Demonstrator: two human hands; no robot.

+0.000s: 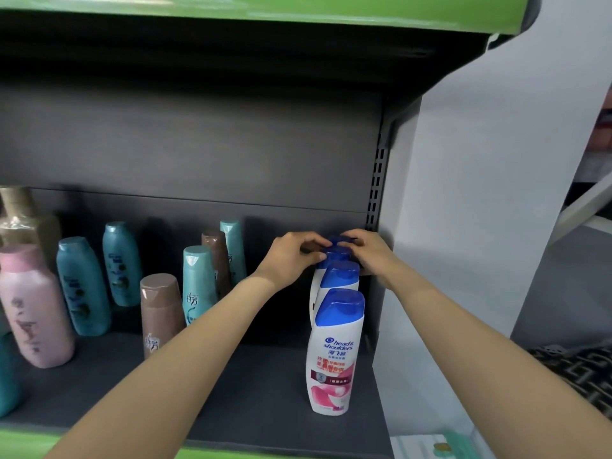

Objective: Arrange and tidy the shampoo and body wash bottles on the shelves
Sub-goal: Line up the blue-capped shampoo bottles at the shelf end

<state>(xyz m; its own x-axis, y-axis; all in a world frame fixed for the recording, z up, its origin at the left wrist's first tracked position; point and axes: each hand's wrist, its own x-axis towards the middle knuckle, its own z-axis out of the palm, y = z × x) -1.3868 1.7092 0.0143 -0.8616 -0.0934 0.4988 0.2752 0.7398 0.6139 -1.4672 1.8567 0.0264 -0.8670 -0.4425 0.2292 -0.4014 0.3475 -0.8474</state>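
Note:
A row of white Head & Shoulders bottles with blue caps runs front to back along the right end of the dark shelf (251, 392). The front bottle (336, 356) stands upright with its pink label facing me. Behind it stands a second bottle (341, 276). At the back of the row, my left hand (291, 256) and my right hand (371, 253) both curl their fingers round the blue caps of the rear bottles (336, 251). Those bottles' bodies are mostly hidden.
Teal bottles (82, 286), brown bottles (159, 313), a pink bottle (33, 306) and a gold-capped bottle (20, 213) stand loosely on the left and middle of the shelf. A green shelf edge (231, 8) hangs overhead. The slotted upright (377, 180) and a white wall bound the right side.

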